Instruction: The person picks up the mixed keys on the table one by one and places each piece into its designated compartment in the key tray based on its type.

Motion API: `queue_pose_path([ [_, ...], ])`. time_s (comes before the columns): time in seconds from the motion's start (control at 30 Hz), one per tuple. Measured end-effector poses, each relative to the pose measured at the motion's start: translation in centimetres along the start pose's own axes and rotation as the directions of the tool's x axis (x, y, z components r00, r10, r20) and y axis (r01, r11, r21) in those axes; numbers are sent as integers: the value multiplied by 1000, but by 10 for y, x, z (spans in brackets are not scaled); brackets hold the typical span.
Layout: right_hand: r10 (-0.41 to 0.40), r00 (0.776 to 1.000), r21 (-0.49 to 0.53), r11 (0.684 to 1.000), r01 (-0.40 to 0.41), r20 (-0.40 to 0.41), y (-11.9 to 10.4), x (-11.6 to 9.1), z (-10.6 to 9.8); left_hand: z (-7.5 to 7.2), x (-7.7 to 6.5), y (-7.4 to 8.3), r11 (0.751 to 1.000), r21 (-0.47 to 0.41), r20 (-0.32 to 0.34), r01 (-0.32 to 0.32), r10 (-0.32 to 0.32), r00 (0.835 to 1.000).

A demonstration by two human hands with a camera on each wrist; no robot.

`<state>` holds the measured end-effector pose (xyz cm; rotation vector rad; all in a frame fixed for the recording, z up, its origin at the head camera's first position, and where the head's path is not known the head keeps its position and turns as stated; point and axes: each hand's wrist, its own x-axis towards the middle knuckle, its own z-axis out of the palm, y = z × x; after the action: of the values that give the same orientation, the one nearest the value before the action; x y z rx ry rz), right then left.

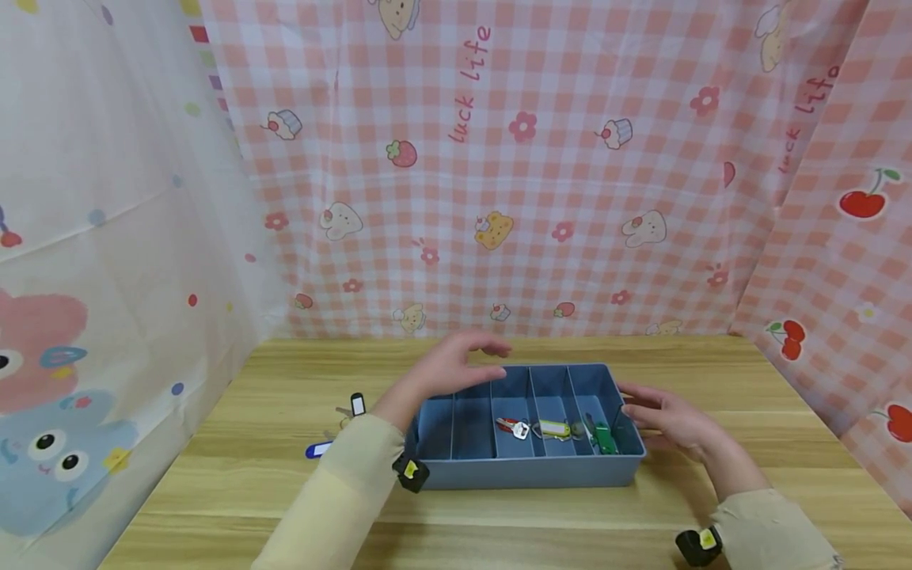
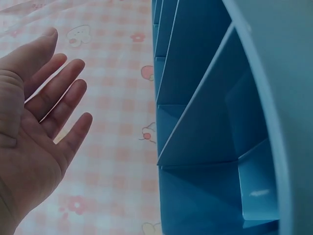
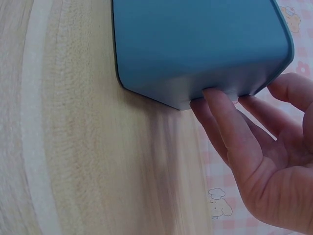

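A blue-grey divided box [image 1: 527, 473] sits on the table. My left hand [image 1: 456, 366] hovers over its back left part, fingers spread and holding nothing; the left wrist view shows the empty palm [image 2: 34, 132]. At the box's right end, my right hand [image 1: 673, 418] touches the outer wall with its fingertips, the thumb right at the rim. In the right wrist view the fingers [image 3: 230, 127] are fairly straight against that wall. Inside lie keys with a red tag [image 1: 507, 424], a yellow tag [image 1: 554, 429] and a green tag [image 1: 606, 438], in separate compartments; the two left compartments hold nothing visible.
Left of the box, a key with a black tag [image 1: 358, 404] and a blue tag [image 1: 318, 450] lie on the wooden table [image 1: 513, 522], partly behind my left sleeve. A pink checked cloth [image 1: 527, 182] hangs behind the table, with more cloth at both sides.
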<state>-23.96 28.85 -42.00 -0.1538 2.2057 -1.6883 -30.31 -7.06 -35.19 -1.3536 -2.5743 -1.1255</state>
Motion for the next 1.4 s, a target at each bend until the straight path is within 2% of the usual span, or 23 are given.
queue_pose_path([
  [0.23, 5, 1000, 12, 1000, -5, -2, 0, 0, 1, -8, -13, 1, 999, 31, 17, -35, 35, 999],
  [0.47, -2, 1000, 15, 1000, 2, 9, -1, -1, 0, -13, -29, 0, 999, 15, -11, -37, 37, 999],
  [0.63, -9, 1000, 14, 1000, 8, 18, -1, -1, -1, -17, -41, -3, 1000, -19, -41, -20, 19, 999],
  [0.73, -4, 1000, 5, 1000, 4, 11, -1, 0, -1, -21, -49, -3, 999, -39, -66, 15, -17, 998],
  [0.83, 4, 1000, -2, 1000, -4, 1, -2, -1, -1, -25, -57, -4, 998, -45, -104, 35, -39, 994],
  [1.07, -9, 1000, 0, 1000, 9, 7, -1, -1, -1, -31, -74, -12, 997, -77, -190, 11, -26, 982],
  [1.4, 4, 1000, 0, 1000, -4, 1, -1, 0, 0, -38, -98, -19, 988, -138, -274, 71, -107, 956],
])
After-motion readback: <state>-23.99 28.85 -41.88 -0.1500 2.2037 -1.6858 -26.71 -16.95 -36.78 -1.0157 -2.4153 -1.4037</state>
